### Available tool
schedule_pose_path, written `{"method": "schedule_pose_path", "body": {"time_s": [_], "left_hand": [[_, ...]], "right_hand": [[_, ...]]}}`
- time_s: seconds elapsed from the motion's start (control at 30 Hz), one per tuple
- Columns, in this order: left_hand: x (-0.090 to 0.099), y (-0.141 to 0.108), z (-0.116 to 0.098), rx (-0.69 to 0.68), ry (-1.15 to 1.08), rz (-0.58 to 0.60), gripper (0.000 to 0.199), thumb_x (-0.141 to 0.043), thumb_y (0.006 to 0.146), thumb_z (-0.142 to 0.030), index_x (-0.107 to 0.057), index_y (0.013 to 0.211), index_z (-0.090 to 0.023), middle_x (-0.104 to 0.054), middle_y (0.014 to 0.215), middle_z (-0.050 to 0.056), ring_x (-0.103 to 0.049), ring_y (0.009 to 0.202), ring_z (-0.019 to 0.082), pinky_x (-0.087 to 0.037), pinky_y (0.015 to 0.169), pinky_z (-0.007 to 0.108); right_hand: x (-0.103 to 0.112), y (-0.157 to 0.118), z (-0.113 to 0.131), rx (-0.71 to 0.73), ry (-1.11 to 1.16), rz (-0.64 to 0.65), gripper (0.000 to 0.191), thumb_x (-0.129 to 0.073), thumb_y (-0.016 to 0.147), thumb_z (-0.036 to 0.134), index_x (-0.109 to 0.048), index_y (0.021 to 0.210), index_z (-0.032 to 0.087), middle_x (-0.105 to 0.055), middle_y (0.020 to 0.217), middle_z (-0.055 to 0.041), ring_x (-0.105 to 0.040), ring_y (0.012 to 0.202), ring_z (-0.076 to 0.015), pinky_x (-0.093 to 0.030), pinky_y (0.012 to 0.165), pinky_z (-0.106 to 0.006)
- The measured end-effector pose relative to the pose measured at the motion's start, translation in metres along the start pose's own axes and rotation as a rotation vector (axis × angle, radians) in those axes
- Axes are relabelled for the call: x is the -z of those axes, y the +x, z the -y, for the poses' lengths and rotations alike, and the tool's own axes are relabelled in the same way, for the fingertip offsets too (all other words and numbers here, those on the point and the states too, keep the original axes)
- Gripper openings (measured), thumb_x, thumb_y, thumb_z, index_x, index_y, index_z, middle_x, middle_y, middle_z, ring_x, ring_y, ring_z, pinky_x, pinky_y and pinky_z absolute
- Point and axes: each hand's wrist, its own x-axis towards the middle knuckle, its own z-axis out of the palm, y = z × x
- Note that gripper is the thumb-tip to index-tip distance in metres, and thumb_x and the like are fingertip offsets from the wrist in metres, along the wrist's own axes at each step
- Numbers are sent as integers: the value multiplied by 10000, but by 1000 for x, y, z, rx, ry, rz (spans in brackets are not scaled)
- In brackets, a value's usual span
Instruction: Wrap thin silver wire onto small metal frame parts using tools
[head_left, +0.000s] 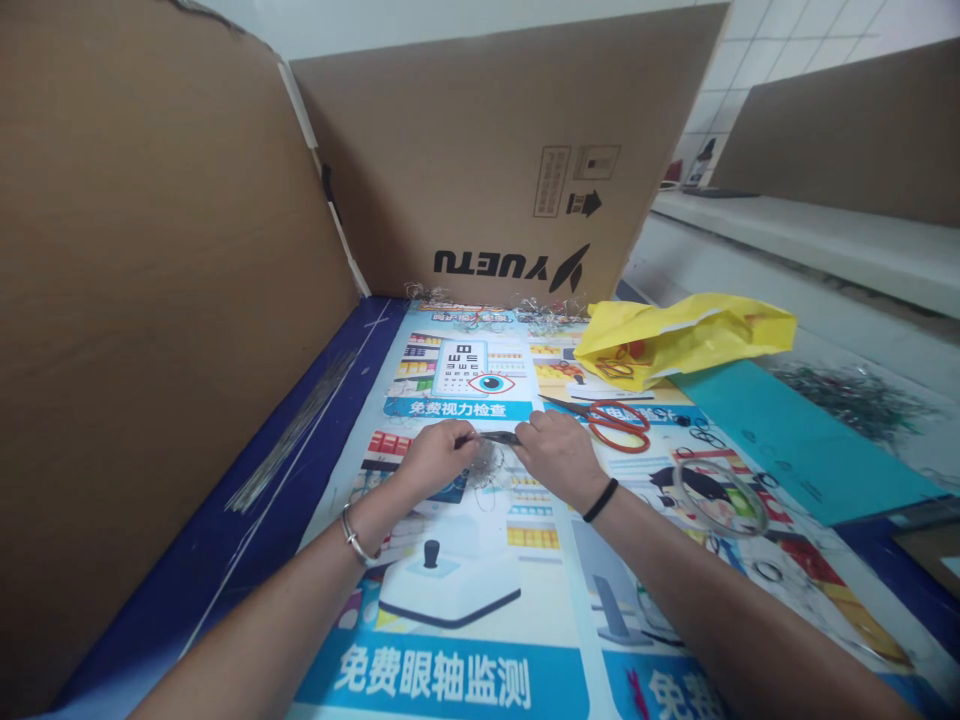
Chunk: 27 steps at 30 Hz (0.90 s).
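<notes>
A dark strip (499,437) spans the gap between the two hands, above the printed sheet (450,590). The left hand (437,455), at its nine o'clock, pinches one end with closed fingers; the right hand (556,455), at three, grips the other end just as tightly. Beyond the right hand, also toward three, lie the scissors (591,411). The yellow bag (697,325) rests at two, wires (296,430) lie at nine, and cardboard (480,150) stands at twelve.
</notes>
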Motion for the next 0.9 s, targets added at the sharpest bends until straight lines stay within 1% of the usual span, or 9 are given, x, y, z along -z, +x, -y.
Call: {"method": "schedule_pose_path", "body": {"time_s": [0.23, 0.4, 0.77, 0.9], "left_hand": [[2, -1, -4, 8, 59, -32, 135, -486, 706, -203, -559, 598, -171, -519, 585, -33, -461, 587, 117, -310, 546, 220], [1, -1, -2, 35, 57, -12, 139, -481, 697, -216, -545, 581, -175, -474, 528, -47, -440, 545, 110, -289, 515, 215], [-2, -1, 3, 44, 32, -12, 178, -480, 733, -270, -622, 677, -178, -534, 554, -33, -470, 549, 117, -290, 503, 210], [-1, -1, 1, 55, 78, -11, 180, -484, 730, -272, -604, 635, -178, -528, 542, -27, -465, 544, 119, -272, 500, 212]], "right_hand": [[2, 0, 3, 23, -19, -11, 119, -583, 770, 286, -603, 719, 181, -566, 712, -60, -455, 722, -199, -236, 646, -315], [4, 0, 4, 40, -21, -15, 110, -559, 777, 252, -596, 705, 176, -565, 713, -68, -446, 727, -201, -236, 649, -321], [4, 0, 4, 38, -24, -8, 105, -556, 779, 240, -592, 704, 177, -563, 707, -65, -444, 715, -197, -234, 646, -319], [5, 0, 5, 35, -34, -15, 98, -566, 773, 248, -592, 706, 181, -560, 702, -63, -445, 713, -200, -230, 641, -319]]}}
